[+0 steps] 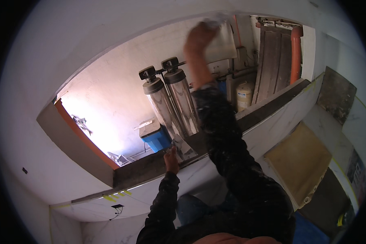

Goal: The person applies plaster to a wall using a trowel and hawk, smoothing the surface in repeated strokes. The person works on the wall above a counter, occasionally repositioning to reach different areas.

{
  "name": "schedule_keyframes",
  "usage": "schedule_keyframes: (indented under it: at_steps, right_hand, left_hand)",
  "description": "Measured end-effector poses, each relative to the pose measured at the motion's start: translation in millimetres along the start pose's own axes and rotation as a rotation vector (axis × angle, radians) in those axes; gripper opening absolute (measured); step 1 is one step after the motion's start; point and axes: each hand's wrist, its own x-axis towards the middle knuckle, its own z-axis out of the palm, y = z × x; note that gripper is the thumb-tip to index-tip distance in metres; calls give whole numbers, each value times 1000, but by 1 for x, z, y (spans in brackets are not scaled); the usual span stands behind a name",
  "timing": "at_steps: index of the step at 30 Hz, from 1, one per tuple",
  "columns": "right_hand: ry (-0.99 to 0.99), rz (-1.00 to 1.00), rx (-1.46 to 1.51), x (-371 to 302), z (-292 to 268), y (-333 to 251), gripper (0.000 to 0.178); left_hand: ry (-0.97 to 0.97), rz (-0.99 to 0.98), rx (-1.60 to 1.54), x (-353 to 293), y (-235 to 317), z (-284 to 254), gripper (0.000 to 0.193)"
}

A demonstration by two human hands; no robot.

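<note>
At the sill of a wall opening, my left hand (172,162) is closed on the handle of a wide putty knife (186,150). Its flat metal blade lies over the dark sill (142,171). My right arm stretches upward in a dark, speckled sleeve. Blurred by motion, my right hand (200,38) is raised by the top edge of the opening (162,25). Its fingers look closed around a pale, smeared thing (218,23) whose kind I cannot make out.
Beyond the sill stand two shiny cylindrical tanks (162,107) with black heads, a blue bin (157,140) and a cream container (244,96). An orange pipe (295,55) runs beside a dark wooden door (272,61). At right hangs a tan sheet (301,162); a wire (117,210) protrudes below left.
</note>
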Motion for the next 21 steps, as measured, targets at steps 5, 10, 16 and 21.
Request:
schedule_keyframes:
  at_steps: [5, 10, 16, 21]
  right_hand:
    - [-310, 53, -240, -137, 79, -7, 69]
    - [-314, 53, -170, -148, 15, 21, 58]
    - [37, 189, 667, 11, 5, 41, 34]
    - [-172, -88, -307, -80, 103, -9, 61]
  left_hand:
    - [-127, 224, 38, 14, -21, -7, 45]
    - [-68, 141, 50, 4, -11, -6, 46]
    - [-54, -3, -41, -6, 12, 0, 47]
    - [-2, 130, 76, 5, -17, -7, 44]
